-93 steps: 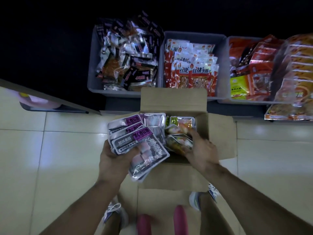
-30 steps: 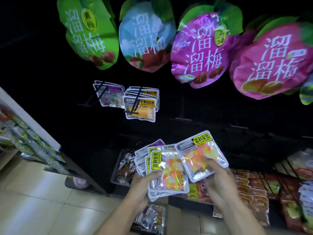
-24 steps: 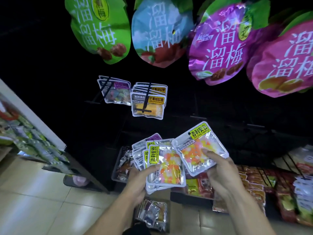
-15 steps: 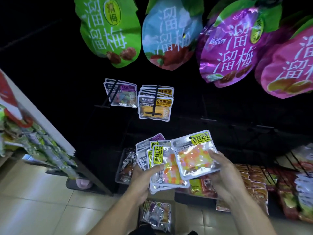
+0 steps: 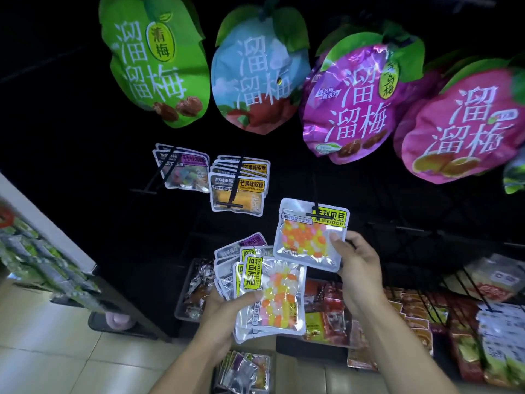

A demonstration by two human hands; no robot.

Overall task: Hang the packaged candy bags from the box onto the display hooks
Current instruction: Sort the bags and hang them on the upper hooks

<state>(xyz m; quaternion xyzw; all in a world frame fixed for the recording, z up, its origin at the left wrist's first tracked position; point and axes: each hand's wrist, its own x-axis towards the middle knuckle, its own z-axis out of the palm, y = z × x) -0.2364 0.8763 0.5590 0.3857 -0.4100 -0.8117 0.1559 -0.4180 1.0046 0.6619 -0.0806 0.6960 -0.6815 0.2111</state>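
Two hands work in front of a dark display rack. The right hand [image 5: 359,275] pinches one candy bag [image 5: 311,236] by its lower right edge, thumb on the front and fingers [image 5: 350,243] curled behind, and holds it up at a black hook [image 5: 314,194]; the hook's tip lies over the bag's top edge beside its yellow label, though whether it has passed through the hole cannot be told. The left hand [image 5: 224,308] grips a fanned stack of bags [image 5: 264,291], thumb pressed across the front one, which shows orange, yellow and pink sweets through a clear window. The stack sits just below and left of the single bag, their corners overlapping.

Left of that hook, two more hooks each carry bags: a yellow-labelled bunch [image 5: 238,191] and, further left, a purple-labelled pair [image 5: 183,172]. Four big fruit-shaped bags [image 5: 157,64] hang in a row above. At the bottom edge, between the forearms, more bags lie in the box [image 5: 245,371]. Bins of red packets [image 5: 409,311] line the rack's base on the right.
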